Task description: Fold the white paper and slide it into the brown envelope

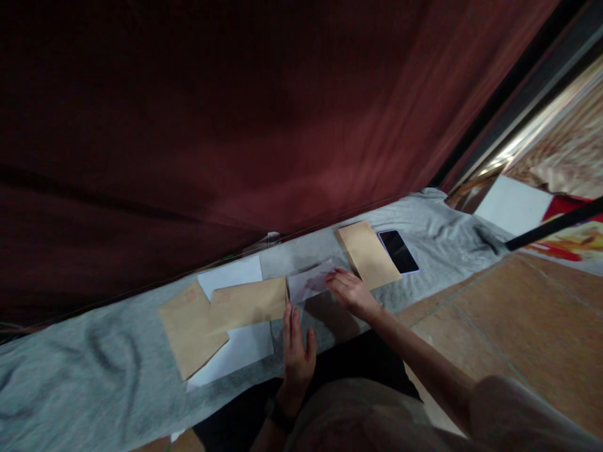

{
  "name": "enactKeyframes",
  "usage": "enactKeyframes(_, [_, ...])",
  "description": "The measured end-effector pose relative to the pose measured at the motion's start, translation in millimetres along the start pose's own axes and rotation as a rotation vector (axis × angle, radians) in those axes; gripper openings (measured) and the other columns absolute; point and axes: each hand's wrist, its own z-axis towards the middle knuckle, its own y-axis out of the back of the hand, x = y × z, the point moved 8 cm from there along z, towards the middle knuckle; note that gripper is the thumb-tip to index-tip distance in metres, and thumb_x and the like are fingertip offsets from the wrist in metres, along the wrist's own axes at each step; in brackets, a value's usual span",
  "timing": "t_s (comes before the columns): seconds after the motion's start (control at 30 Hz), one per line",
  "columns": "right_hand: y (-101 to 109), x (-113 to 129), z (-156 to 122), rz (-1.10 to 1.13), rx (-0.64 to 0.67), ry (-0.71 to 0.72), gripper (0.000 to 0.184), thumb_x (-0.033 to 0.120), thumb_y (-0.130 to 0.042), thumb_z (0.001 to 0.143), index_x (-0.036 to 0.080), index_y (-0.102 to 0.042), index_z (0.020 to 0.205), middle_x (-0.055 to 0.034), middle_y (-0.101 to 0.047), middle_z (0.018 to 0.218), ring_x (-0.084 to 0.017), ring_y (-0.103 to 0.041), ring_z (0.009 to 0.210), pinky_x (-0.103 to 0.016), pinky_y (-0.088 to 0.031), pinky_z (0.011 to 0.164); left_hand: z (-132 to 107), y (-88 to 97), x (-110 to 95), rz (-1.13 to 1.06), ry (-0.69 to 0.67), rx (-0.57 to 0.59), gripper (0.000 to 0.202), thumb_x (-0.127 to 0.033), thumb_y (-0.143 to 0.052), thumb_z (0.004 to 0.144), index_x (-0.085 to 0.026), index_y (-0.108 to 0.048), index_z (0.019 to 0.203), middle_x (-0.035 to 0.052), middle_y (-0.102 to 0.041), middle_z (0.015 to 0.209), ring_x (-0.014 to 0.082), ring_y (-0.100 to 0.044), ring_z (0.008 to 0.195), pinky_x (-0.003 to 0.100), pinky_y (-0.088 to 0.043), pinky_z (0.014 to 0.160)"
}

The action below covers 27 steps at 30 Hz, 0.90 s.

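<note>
My right hand pinches the right end of a folded white sheet of paper. The sheet's left end lies at the mouth of a brown envelope; whether it reaches inside I cannot tell. My left hand is stretched out, fingers straight, with its fingertips at the envelope's lower right corner. Under this envelope lie a second brown envelope and white paper, with one white sheet showing below and another above.
A stack of brown envelopes lies to the right, beside a dark-screened phone. Grey cloth covers the narrow bench. A dark red curtain hangs behind it. Tiled floor and a dark bar show at the right.
</note>
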Motion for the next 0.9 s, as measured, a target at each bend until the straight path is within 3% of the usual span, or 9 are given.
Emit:
enactKeyframes(0.07, [-17.8,1.0,-24.2,0.027,0.046,0.011,0.024,0.009,-0.051,0.095,0.022,-0.066,0.109,-0.0056,-0.072,0.116,-0.018,-0.065,0.113,-0.041,-0.043,0.115,-1.2,-4.8,-4.2,0.010,-0.061,0.039,0.066,-0.018,-0.045,0.102,-0.023,-0.018,0.162,0.0131,-0.027,0.166,0.0287,-0.030,0.151,0.049,-0.041,0.117])
enactKeyframes(0.13, [-34.1,-0.1,-46.3,0.084,0.109,0.002,0.027,0.008,-0.056,0.092,0.022,-0.063,0.114,-0.0054,-0.071,0.118,-0.019,-0.064,0.116,-0.042,-0.044,0.114,-3.1,-18.9,-8.2,0.059,-0.119,0.154,0.065,-0.018,-0.044,0.102,-0.024,-0.018,0.161,0.0122,-0.030,0.165,0.0280,-0.029,0.152,0.049,-0.041,0.117])
enactKeyframes(0.27, [-41.0,-8.0,-72.2,0.111,0.116,-0.083,0.029,0.008,-0.055,0.090,0.020,-0.061,0.116,-0.0109,-0.068,0.128,-0.022,-0.062,0.123,-0.047,-0.042,0.115,-5.6,-48.0,-10.2,0.222,-0.160,0.342,0.066,-0.024,-0.044,0.102,-0.020,-0.017,0.162,0.0132,-0.026,0.166,0.0294,-0.023,0.154,0.050,-0.040,0.117])
enactKeyframes(0.43, [-35.7,-10.5,-70.3,0.129,0.143,-0.140,0.028,0.012,-0.052,0.092,0.021,-0.064,0.116,-0.0095,-0.069,0.129,-0.022,-0.060,0.128,-0.051,-0.037,0.119,9.1,-66.4,-5.1,0.360,-0.125,0.335,0.064,-0.027,-0.040,0.103,-0.012,-0.017,0.161,0.0166,-0.027,0.165,0.0282,-0.024,0.154,0.049,-0.035,0.121])
enactKeyframes(0.6, [-49.3,-9.0,-48.6,0.075,0.098,-0.198,0.041,0.022,-0.042,0.102,0.017,-0.055,0.140,-0.0136,-0.057,0.146,-0.023,-0.051,0.138,-0.047,-0.042,0.117,22.5,-85.7,1.5,0.426,-0.113,0.340,0.060,-0.021,-0.040,0.101,-0.005,-0.027,0.157,0.0210,-0.032,0.162,0.0301,-0.023,0.154,0.050,-0.034,0.121])
enactKeyframes(0.77, [-78.1,-6.0,-40.2,-0.111,0.171,-0.212,0.046,0.030,-0.040,0.105,0.015,-0.049,0.148,-0.0147,-0.045,0.157,-0.027,-0.040,0.146,-0.050,-0.033,0.121,12.5,-81.0,4.1,0.436,-0.105,0.337,0.057,-0.019,-0.040,0.099,-0.001,-0.035,0.153,0.0218,-0.039,0.158,0.0303,-0.029,0.152,0.049,-0.034,0.120])
enactKeyframes(0.9, [-78.1,-9.7,-44.2,-0.201,0.147,-0.251,0.051,0.034,-0.043,0.104,0.014,-0.045,0.151,-0.0165,-0.040,0.159,-0.029,-0.037,0.148,-0.051,-0.029,0.122,4.2,-49.6,4.7,0.375,-0.119,0.303,0.050,-0.025,-0.044,0.101,-0.011,-0.045,0.148,0.0161,-0.051,0.152,0.0277,-0.046,0.142,0.046,-0.041,0.116])
